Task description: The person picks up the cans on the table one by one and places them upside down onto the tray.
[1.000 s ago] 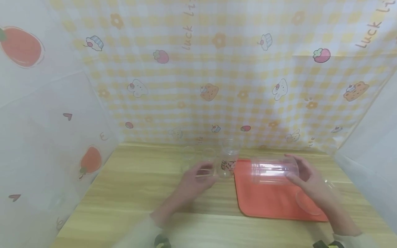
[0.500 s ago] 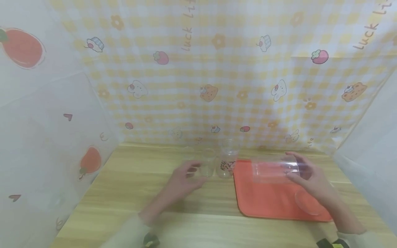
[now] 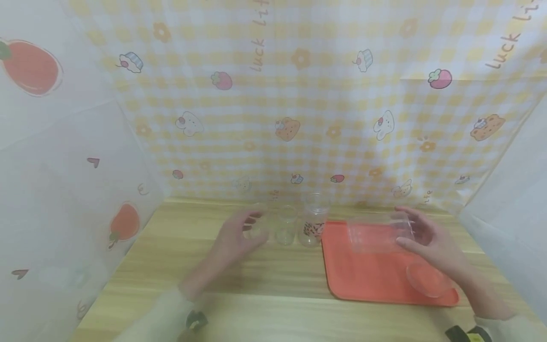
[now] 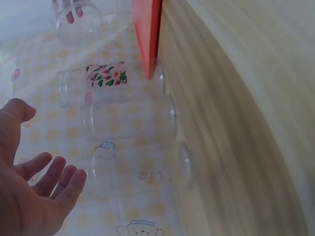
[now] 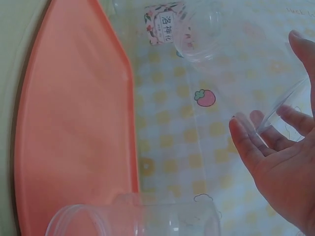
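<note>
My right hand (image 3: 433, 244) grips a clear plastic jar (image 3: 376, 233) by its base end. That jar lies sideways in the air above the orange tray (image 3: 367, 285), mouth toward the left; the right wrist view shows fingers (image 5: 246, 142) round its base. My left hand (image 3: 235, 235) reaches beside the leftmost clear jar (image 3: 259, 228), fingers spread and curved. In the left wrist view a gap shows between its fingertips (image 4: 78, 177) and that jar (image 4: 133, 169). To its right stand a plain clear jar (image 3: 285, 227) and a clear jar with a floral label (image 3: 314, 229).
Another clear jar (image 5: 162, 219) is at the tray's right side, its round end (image 3: 429, 280) showing in the head view, partly behind my right forearm. A checked cloth (image 3: 273, 118) hangs behind the wooden table (image 3: 273, 313).
My left hand has moved left, away from the plain jar near the labelled one, past it to the leftmost jar. My right hand stays over the tray with its jar, shifting only slightly.
</note>
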